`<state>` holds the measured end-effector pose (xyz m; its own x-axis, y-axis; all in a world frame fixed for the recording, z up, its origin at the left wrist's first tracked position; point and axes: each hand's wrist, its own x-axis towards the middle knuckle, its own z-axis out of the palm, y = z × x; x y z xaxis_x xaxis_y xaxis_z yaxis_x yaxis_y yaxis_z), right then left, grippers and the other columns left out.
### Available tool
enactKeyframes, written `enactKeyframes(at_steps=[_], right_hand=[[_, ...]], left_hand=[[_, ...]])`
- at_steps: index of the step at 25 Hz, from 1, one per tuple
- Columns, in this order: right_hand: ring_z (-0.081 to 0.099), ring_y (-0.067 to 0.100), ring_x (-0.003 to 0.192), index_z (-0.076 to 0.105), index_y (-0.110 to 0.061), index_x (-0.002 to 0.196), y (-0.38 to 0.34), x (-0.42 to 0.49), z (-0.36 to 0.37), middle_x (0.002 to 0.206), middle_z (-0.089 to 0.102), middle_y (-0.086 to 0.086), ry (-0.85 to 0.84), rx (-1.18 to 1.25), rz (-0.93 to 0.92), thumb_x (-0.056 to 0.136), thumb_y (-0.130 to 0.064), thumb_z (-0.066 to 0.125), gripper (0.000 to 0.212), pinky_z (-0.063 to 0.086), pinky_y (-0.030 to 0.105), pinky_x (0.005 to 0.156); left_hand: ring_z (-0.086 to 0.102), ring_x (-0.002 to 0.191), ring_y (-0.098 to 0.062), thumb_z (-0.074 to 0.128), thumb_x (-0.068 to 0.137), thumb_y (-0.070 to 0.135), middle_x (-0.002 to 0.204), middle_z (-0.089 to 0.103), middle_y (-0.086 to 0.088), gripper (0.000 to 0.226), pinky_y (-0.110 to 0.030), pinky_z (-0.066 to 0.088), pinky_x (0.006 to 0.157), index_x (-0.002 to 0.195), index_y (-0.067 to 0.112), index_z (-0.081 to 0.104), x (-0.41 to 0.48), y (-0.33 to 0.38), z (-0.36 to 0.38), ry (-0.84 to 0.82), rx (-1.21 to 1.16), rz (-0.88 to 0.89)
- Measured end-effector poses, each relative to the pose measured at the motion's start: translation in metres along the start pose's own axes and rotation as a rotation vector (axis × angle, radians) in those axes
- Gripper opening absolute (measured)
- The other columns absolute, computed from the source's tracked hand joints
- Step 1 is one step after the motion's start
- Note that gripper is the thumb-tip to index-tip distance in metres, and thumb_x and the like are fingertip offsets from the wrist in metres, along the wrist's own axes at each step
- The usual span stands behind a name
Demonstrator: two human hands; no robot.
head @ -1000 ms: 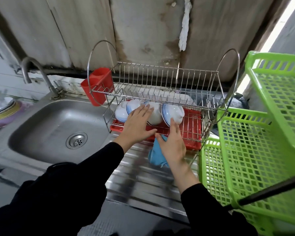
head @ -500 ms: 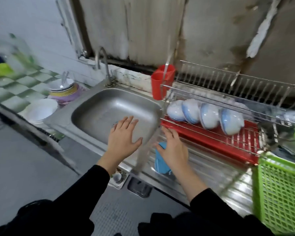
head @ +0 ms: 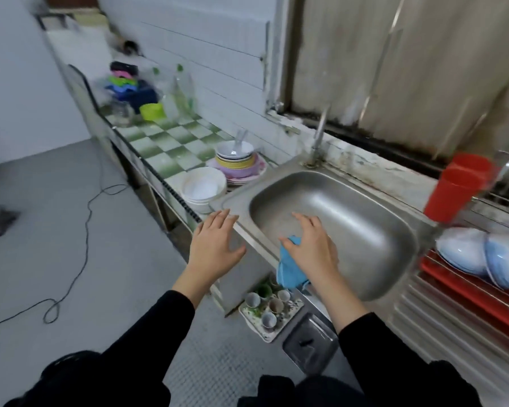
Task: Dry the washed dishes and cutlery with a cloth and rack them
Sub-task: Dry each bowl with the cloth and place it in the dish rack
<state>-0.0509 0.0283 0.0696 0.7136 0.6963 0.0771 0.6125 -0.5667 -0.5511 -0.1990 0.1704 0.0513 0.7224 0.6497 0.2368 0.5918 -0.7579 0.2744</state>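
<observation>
My left hand (head: pixel 215 245) hovers open, fingers spread, over the sink's front left corner, holding nothing. My right hand (head: pixel 315 254) is above the sink's front rim and holds a blue cloth (head: pixel 290 273) under its palm with the thumb; the cloth hangs down. To the left of the sink stand stacked white bowls (head: pixel 203 188) and a pile of coloured plates and bowls (head: pixel 240 164) with spoons on top. At the right edge, blue-and-white bowls (head: pixel 482 257) stand on edge in the dish rack over a red tray (head: pixel 465 292). A red cutlery holder (head: pixel 459 186) hangs on the rack.
The steel sink basin (head: pixel 350 218) has a tap (head: pixel 319 136) behind it. Bottles, a jar and coloured containers (head: pixel 141 95) crowd the far end of the checked counter. Small cups on a tray (head: pixel 269 309) and a cable (head: pixel 80 259) lie on the floor.
My view has swung left from the rack to the sink and counter. Both hands have left the racked bowls and moved left over the sink's front; the cloth stays in my right hand.
</observation>
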Motion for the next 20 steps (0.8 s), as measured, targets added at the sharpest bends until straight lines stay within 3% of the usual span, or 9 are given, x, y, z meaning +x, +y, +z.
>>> enactKeyframes(at_steps=[5, 14, 20], right_hand=[[0.054, 0.022, 0.113, 0.042, -0.029, 0.141, -0.049, 0.057, 0.035, 0.136, 0.045, -0.002, -0.041, -0.002, -0.071, 0.09, -0.044, 0.062, 0.057, 0.045, 0.034, 0.086], [0.053, 0.018, 0.12, 0.055, -0.032, 0.133, -0.114, 0.21, 0.096, 0.135, 0.055, -0.005, -0.218, 0.044, -0.223, 0.085, -0.039, 0.069, 0.05, 0.047, 0.039, 0.097], [0.042, 0.014, 0.132, 0.045, -0.041, 0.14, -0.142, 0.304, 0.118, 0.146, 0.045, -0.009, -0.47, -0.317, -0.48, 0.086, -0.032, 0.066, 0.058, 0.039, 0.035, 0.101]], left_hand=[[0.025, 0.143, -0.019, 0.062, 0.086, 0.046, 0.155, 0.033, 0.002, 0.063, -0.038, 0.022, 0.113, 0.142, 0.025, 0.043, 0.022, -0.059, -0.005, 0.0, -0.038, -0.118], [0.027, 0.142, -0.015, 0.054, 0.093, 0.035, 0.152, 0.037, 0.004, 0.051, -0.033, 0.024, 0.111, 0.141, 0.023, 0.045, 0.137, -0.153, 0.026, -0.094, -0.017, -0.144], [0.032, 0.14, -0.016, 0.046, 0.096, 0.021, 0.151, 0.041, 0.002, 0.047, -0.032, 0.024, 0.115, 0.143, 0.022, 0.044, 0.219, -0.196, 0.069, -0.288, -0.006, -0.038]])
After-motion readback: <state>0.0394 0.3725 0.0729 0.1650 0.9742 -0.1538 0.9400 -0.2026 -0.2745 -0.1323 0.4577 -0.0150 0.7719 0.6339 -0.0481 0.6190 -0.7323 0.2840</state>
